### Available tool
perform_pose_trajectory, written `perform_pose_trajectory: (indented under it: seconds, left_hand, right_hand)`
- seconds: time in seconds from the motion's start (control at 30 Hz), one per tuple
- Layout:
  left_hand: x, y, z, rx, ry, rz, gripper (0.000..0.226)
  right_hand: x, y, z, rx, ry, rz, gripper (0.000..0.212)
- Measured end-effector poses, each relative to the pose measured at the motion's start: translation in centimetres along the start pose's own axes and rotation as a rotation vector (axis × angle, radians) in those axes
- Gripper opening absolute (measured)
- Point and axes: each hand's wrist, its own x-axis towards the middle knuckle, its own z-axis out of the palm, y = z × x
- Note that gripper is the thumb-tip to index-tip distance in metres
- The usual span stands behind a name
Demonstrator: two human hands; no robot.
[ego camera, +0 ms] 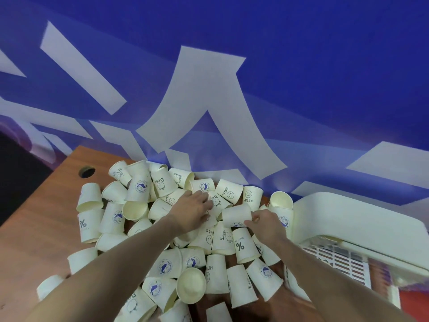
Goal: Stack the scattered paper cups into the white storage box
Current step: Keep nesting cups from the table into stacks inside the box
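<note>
Several white paper cups with blue and black prints lie scattered in a heap [162,228] across the wooden table [41,233]. My left hand [192,209] reaches into the middle of the heap, fingers spread over a cup with a cartoon print [214,202]. My right hand [265,223] pinches a plain cup lying on its side [235,214], thumb and fingers on its rim end. The white storage box [348,219] stands at the right edge of the table, its slotted inside partly visible.
A blue wall banner with large white shapes [209,101] rises directly behind the table. A round cable hole [87,171] sits in the tabletop at the back left. Cups crowd the box's left side, including one upright with its mouth showing [281,201].
</note>
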Motion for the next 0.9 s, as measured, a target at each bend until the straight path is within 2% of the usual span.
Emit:
perform_pose_trajectory:
  seconds: [0.07,0.17,0.27,0.37,0.6,0.77,0.9]
  left_hand:
    - [0.0,0.8,-0.7,0.032,-0.047,0.072,0.023]
    - [0.0,1.9,-1.2,0.199,-0.172,0.2,0.041]
    - [0.3,2.9,-1.9,0.441,-0.333,0.366,0.04]
    - [0.7,3.2,-1.8,0.567,-0.403,0.454,0.037]
    - [2.6,4.1,-1.3,0.721,-0.373,0.631,0.02]
    - [4.0,3.9,-0.5,0.814,-0.385,0.653,0.028]
    - [4.5,3.7,-0.8,0.872,-0.398,0.639,0.027]
  right_hand:
    - [-0.4,0.0,-0.5,-0.007,0.016,-0.033,0.016]
    - [-1.4,0.0,-1.4,-0.015,0.06,-0.087,0.015]
    - [-2.5,0.5,-2.3,0.003,0.079,-0.119,0.016]
    - [-3.6,1.0,-2.8,0.043,0.083,-0.133,0.015]
    - [-5.5,2.9,-3.2,0.099,0.087,-0.117,0.014]
    - [-5.1,4.0,-3.2,0.137,0.108,-0.088,0.013]
    - [-4.5,4.4,-3.3,0.131,0.124,-0.081,0.015]
